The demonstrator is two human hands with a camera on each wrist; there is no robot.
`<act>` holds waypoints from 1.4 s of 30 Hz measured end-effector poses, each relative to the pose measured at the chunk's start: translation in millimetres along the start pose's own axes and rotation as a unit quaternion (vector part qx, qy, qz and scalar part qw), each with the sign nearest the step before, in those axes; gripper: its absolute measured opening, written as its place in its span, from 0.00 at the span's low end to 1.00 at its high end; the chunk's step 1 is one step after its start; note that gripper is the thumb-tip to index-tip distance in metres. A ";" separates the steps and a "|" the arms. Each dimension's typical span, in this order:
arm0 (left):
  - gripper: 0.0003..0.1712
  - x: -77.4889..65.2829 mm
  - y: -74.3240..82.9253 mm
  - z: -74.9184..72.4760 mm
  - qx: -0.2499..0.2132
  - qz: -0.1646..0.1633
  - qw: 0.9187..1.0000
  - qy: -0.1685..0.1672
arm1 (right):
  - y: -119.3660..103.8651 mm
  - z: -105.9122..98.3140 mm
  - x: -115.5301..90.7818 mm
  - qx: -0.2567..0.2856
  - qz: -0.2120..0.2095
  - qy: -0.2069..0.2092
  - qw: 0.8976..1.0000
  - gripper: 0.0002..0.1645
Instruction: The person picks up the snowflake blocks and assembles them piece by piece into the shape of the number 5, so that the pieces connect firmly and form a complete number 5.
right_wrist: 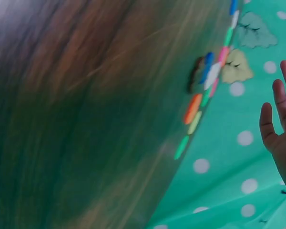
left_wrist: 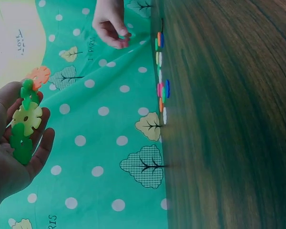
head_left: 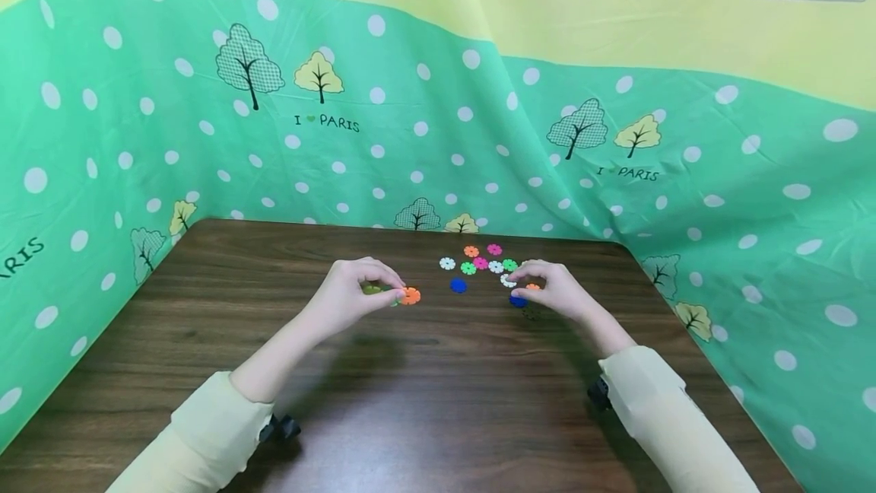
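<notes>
My left hand (head_left: pixel 345 287) is raised over the table and pinches a short chain of linked, notched flower-shaped plastic discs. In the left wrist view the chain runs from an orange disc (left_wrist: pixel 39 76) through a green disc (left_wrist: pixel 28 91) and a yellow disc (left_wrist: pixel 32 118) to another green disc (left_wrist: pixel 22 153) along the palm. My right hand (head_left: pixel 557 291) hovers over the loose discs, thumb and fingertips apart with nothing between them. Close to its fingertips in the head view are a blue disc (head_left: pixel 518 301) and a white disc (head_left: pixel 508 281); the hand partly covers an orange disc (head_left: pixel 533 287).
Several more loose discs lie in a cluster toward the table's far edge, among them a blue disc (head_left: pixel 458 285) and a pink disc (head_left: pixel 494 249). A dark disc (right_wrist: pixel 195 76) lies at the near side. A green dotted curtain (head_left: pixel 383 158) surrounds the wooden table (head_left: pixel 438 402).
</notes>
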State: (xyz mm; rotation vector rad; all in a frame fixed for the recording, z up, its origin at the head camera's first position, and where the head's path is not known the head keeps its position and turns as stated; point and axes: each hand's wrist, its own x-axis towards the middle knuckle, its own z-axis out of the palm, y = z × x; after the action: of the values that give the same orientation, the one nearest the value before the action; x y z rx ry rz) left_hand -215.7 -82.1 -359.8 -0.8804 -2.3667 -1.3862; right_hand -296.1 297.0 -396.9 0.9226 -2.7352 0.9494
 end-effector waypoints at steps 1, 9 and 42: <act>0.02 0.0 -0.2 -0.1 0.001 -0.002 1.000 0.000 | 5.6 0.2 0.4 0.004 0.001 -0.007 1.000 0.16; 0.02 -0.7 -1.8 -0.3 -0.001 -0.002 1.000 0.000 | 41.2 5.4 2.2 -0.027 0.023 -0.043 0.998 0.14; 0.05 0.5 -4.7 0.2 0.005 0.001 1.000 0.000 | 53.1 8.7 11.7 -0.076 0.104 -0.107 0.986 0.13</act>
State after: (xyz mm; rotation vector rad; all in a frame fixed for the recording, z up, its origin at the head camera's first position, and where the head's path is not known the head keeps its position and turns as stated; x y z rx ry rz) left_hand -219.0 -83.5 -362.8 -0.8799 -2.3707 -1.3716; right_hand -335.4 318.8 -428.7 0.7651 -3.0834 0.6917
